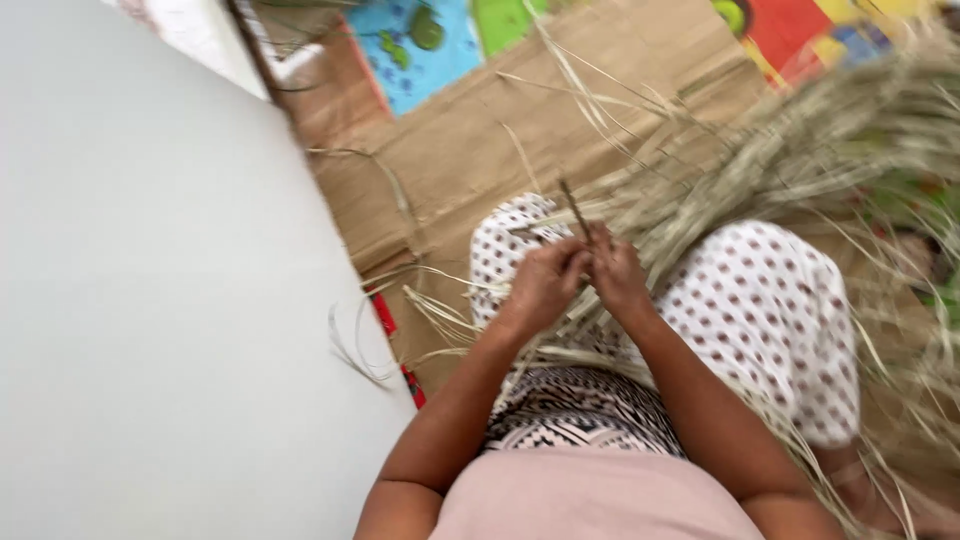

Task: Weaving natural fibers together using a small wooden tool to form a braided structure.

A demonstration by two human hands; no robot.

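The dry grass bundle runs from the lap toward upper right; left hand and right hand, knuckles together, each keep a pinching grip on its strands.

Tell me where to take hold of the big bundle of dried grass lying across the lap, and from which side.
Probably grip the dried grass bundle at its packed, narrower end beside the hands, coming from above. There the strands lie gathered over the spotted cloth; further right they fan out loose and blurred.

Pale wall closes the left side. Dry grass bundle crowds the right and spills over the spotted lap. Brown cardboard ahead lies open, few stray blades.
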